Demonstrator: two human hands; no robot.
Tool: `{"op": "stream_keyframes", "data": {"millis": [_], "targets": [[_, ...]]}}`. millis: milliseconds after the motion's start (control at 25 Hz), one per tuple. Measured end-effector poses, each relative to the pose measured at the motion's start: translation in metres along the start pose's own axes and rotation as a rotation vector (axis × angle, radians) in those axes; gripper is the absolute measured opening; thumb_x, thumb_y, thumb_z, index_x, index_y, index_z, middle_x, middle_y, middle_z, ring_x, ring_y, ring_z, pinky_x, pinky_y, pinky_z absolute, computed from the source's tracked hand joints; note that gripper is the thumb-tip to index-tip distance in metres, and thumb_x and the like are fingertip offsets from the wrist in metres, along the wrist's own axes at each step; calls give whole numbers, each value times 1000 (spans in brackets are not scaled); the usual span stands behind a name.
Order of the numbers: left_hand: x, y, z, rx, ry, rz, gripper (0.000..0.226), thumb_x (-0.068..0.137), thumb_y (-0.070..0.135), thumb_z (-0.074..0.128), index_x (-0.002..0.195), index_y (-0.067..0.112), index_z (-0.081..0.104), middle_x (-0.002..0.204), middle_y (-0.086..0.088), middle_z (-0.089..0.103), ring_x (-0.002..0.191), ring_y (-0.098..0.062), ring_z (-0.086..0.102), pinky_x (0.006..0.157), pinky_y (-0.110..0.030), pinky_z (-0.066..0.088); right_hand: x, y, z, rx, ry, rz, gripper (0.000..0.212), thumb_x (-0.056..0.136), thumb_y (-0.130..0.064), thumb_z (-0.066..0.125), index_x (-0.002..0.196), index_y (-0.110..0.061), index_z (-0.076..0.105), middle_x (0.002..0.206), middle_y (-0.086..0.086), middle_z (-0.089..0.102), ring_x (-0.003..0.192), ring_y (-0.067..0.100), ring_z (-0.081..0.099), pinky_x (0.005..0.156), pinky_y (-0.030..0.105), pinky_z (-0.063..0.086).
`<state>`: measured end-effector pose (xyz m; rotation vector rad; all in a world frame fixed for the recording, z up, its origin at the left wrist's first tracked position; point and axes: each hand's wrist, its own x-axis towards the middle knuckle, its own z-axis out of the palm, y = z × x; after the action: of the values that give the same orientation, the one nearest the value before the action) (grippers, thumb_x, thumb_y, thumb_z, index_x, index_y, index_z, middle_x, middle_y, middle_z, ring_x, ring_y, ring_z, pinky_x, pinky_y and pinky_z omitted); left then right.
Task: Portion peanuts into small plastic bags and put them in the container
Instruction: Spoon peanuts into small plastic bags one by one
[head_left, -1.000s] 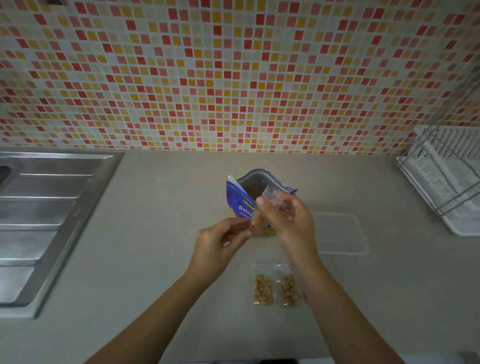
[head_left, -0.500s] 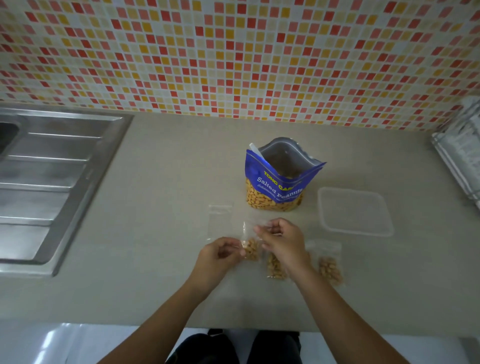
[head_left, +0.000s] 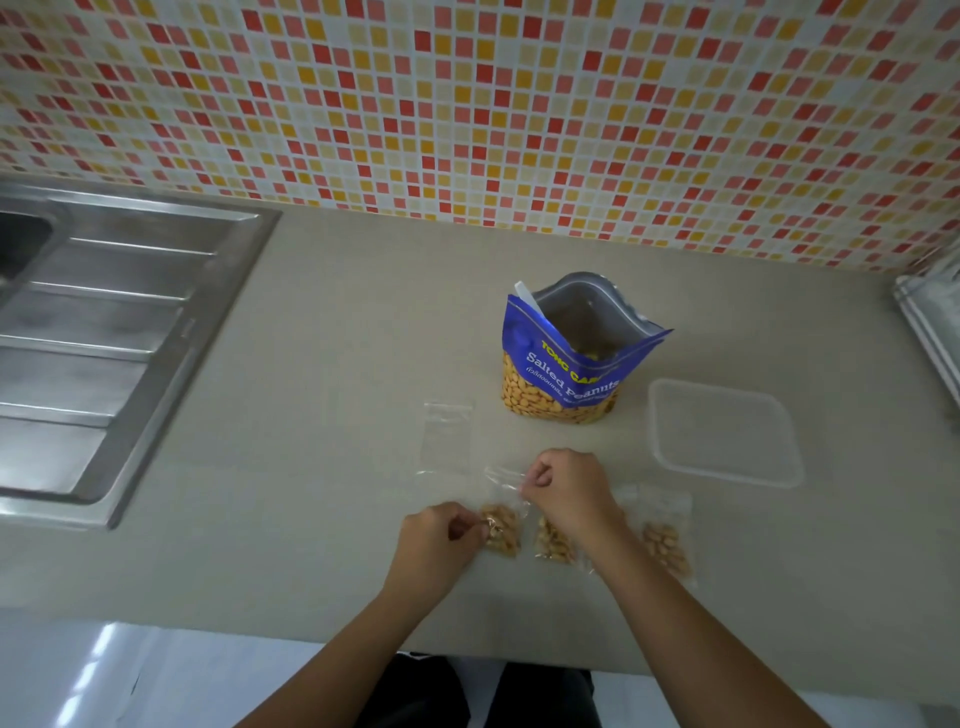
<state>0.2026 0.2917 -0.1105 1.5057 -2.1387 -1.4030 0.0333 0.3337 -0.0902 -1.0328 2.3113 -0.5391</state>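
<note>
Lowered: crinkly clear bag (head_left: 502, 526), pinched by left hand (head_left: 440, 543), right hand (head_left: 567, 489).

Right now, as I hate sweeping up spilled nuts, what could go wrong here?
The small bag, pinched by the left hand and right hand, may not be sealed; peanuts could spill. The open peanut pouch stands just behind the right hand; a knock might tip it. The right forearm crosses a filled bag and could drag it.
</note>
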Motion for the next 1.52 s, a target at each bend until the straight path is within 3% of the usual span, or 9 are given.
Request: {"op": "stream_keyframes", "data": {"millis": [200,280,400,600,880,1000,1120,1240,1520], "targets": [[-2,4,3,70,30,37,15,79,26,70,86,13,72,76,0,71,65,-5,58,61,-5,40,1,-1,3,-65,-30,0,8,66,-14,65,69,-21,64,72,-1,67,73,18,63,66,25,50],[-5,8,0,175,48,48,20,79,32,68,87,15,71,82,-2,72,74,-15,64,70,-20,48,2,0,3,-87,-29,-19,7,67,-15,65,69,-21,63,74,-1,68,74,19,63,68,26,51],[6,11,-11,326,265,152,30,75,36,65,87,8,68,80,-9,68,73,-30,64,66,-33,50,1,2,3,-116,-26,-56,8,70,-16,65,77,-17,67,80,1,71,79,19,65,71,27,53],[54,31,-31,427,237,-91,39,86,18,56,118,-3,49,115,-21,53,105,-38,51,90,-39,39,2,1,5,-145,-16,-89,13,73,-18,66,86,-16,69,87,2,71,83,20,65,72,28,53],[71,25,-33,-82,193,-317,32,77,9,62,108,8,59,98,-14,68,88,-26,64,76,-28,51,-6,-7,3,-183,108,-214,30,80,-23,59,109,-17,61,109,1,60,105,21,52,80,31,46],[58,32,-47,-535,114,-315,10,80,6,65,76,15,67,68,-4,61,52,-9,53,46,-18,37,-9,-12,3,97,237,-261,20,83,-22,62,101,-13,65,100,3,67,93,17,60,81,27,49],[42,41,-65,-739,-11,-341,2,80,16,69,82,16,70,76,4,62,62,-9,47,48,-21,25,-14,-23,0,611,60,-36,22,83,-33,67,101,-20,64,99,0,69,88,4,64,77,11,49],[32,44,-76,-660,-56,-339,22,76,28,74,93,15,74,81,7,57,68,-10,37,53,-22,23,-15,-33,3,966,-80,32,38,69,-46,71,101,-27,62,105,0,69,98,10,66,90,27,51],[12,51,-74,-672,-75,-195,11,84,21,66,88,12,71,69,11,67,59,4,56,54,-14,39,-17,-43,-2,1036,-74,12,31,76,-5,72,100,-22,62,79,-4,72,74,5,67,71,20,50]]}}
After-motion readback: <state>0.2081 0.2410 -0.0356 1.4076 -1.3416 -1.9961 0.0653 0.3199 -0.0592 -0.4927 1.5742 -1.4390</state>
